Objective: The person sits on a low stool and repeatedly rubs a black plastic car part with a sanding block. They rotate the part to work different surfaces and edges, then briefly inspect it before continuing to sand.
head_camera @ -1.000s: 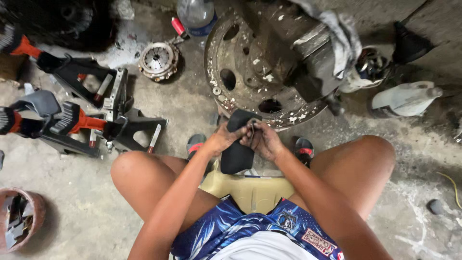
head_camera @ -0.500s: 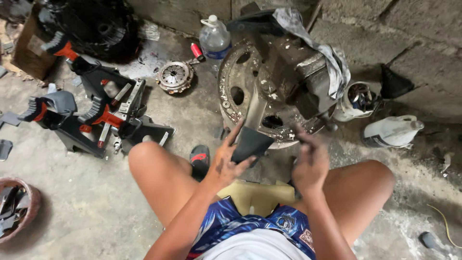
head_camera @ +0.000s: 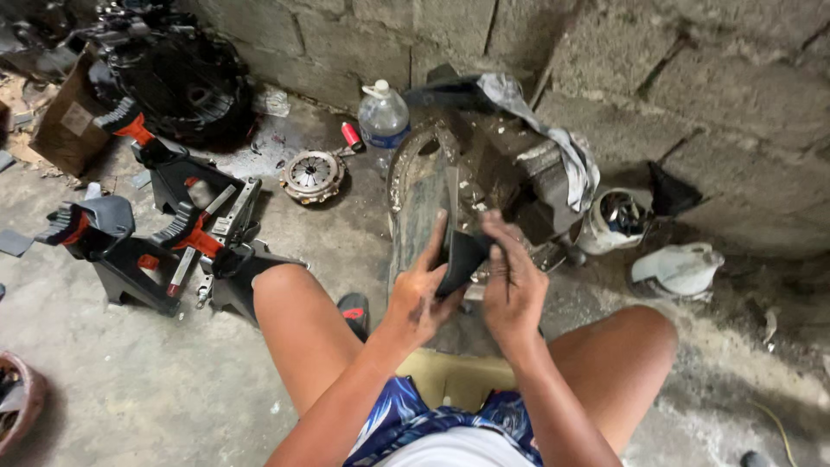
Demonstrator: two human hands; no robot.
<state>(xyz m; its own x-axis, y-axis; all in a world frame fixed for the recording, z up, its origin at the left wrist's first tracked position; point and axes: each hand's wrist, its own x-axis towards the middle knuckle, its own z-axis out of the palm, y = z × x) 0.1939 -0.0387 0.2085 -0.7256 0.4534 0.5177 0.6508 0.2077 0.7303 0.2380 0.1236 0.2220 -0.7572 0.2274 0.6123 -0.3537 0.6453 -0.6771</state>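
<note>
Left hand [head_camera: 418, 298]: fingers wrapped round the lower edge of a black rubber boot [head_camera: 460, 262], grasping it, forefinger raised along its side. Right hand [head_camera: 512, 285]: fingers spread and bent, thumb and fingertips pinching the boot's right edge. The boot sits between the two hands, above the person's knees.

Just beyond the hands: a rusty metal hub assembly [head_camera: 458, 186], standing on the floor, with a grey rag [head_camera: 553, 143] draped over its top. Behind the left hand's far side: a clear plastic bottle [head_camera: 383, 117] and a round clutch disc [head_camera: 312, 175]. Well left of the left hand: black and red stands [head_camera: 173, 233] with tools laid among them; further back, a dark housing [head_camera: 186, 82] and a cardboard box [head_camera: 73, 121]. Right of the right hand: a white pump unit [head_camera: 614, 223] and a white jug [head_camera: 679, 268] lying on its side.

Surface: bare concrete floor [head_camera: 130, 380], stained and dusty. Room: rough grey block wall [head_camera: 674, 78] closing the far side. The person sits on a low yellowish stool [head_camera: 454, 376].
</note>
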